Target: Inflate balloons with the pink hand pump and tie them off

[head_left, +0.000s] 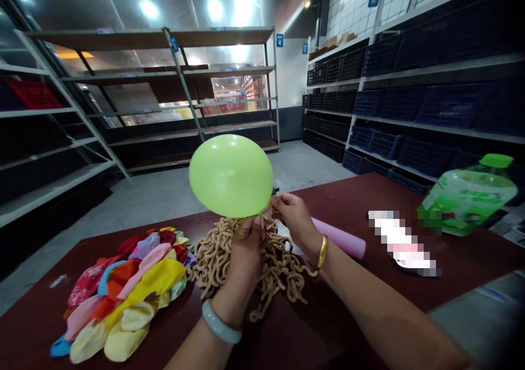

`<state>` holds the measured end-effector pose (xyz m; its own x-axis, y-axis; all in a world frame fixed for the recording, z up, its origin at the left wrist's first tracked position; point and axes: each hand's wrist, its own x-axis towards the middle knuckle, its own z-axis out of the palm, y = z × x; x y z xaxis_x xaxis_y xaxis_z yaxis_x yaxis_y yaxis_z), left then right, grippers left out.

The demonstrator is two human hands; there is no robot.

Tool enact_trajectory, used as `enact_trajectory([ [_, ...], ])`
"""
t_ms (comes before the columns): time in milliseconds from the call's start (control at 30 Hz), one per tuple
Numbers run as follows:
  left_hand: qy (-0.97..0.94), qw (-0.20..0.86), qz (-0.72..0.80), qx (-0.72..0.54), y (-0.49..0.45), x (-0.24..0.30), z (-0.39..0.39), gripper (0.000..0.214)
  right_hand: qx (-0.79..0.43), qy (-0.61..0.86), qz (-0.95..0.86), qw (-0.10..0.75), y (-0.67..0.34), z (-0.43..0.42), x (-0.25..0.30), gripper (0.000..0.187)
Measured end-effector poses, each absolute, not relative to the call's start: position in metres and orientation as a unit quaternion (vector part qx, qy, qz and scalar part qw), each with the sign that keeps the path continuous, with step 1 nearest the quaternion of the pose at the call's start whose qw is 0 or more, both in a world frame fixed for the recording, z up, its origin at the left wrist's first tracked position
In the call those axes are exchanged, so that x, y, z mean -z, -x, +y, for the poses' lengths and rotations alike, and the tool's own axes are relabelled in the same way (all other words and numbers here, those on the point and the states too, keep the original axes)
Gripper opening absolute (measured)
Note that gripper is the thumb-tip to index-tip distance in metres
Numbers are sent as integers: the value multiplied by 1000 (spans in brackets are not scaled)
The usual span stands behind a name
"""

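Note:
An inflated light-green balloon [231, 175] floats just above the dark red table [361, 206]. My left hand [246, 249], with a pale jade bangle on the wrist, is closed and pinches the balloon's neck from below. My right hand [296, 217], wearing a gold bangle, is closed in a pinch right beside the neck, fingertips touching it. Under both hands lies a tangled heap of tan cord [283, 269].
A pile of flat, uninflated balloons [127, 290] in many colours lies at the left of the table. A pink cylinder [342, 240] lies behind my right wrist. A green-capped plastic bottle [470, 195] lies at the right edge. Metal shelving and dark crates line the room.

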<state>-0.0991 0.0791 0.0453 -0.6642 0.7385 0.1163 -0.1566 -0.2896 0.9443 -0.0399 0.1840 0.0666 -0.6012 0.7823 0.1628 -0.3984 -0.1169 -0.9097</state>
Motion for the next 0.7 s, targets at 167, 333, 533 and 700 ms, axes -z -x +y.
enact_trajectory([
  [167, -331, 184, 576, -724, 113, -45, 78, 24, -749, 162, -570, 295, 43, 168, -61, 45],
  [333, -410, 78, 661, -624, 119, -45, 77, 23, -766, 187, -531, 311, 45, 158, -53, 42],
  [533, -400, 51, 704, -585, 131, -47, 72, 27, -721, 235, -575, 308, 78, 186, -50, 40],
  [700, -378, 8, 708, -596, 137, -47, 69, 23, -673, 267, -624, 296, 140, 227, -60, 36],
])
